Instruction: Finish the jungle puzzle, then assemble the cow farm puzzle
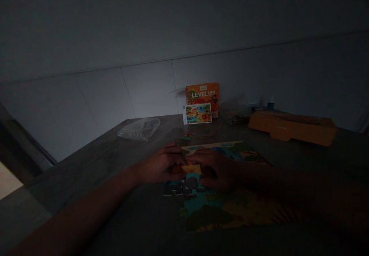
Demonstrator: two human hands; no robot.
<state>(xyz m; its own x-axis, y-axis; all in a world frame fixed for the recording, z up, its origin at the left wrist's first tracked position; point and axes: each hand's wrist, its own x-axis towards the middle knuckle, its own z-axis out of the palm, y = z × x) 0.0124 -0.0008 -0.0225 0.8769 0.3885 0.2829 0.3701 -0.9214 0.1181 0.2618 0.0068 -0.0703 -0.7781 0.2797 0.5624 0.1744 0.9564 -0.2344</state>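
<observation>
Perhaps uneven pressure from the left hand [164, 166] and right hand [219, 168], both curled, any pinch indiscernible, could buckle the puzzle [209, 214] at left.

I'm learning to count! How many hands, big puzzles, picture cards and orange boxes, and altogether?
Hands: 2 (left hand, right hand)
Big puzzle: 1
Picture card: 1
Orange boxes: 2 (LEVEL UP! box, low box at right)
Total: 6
</observation>
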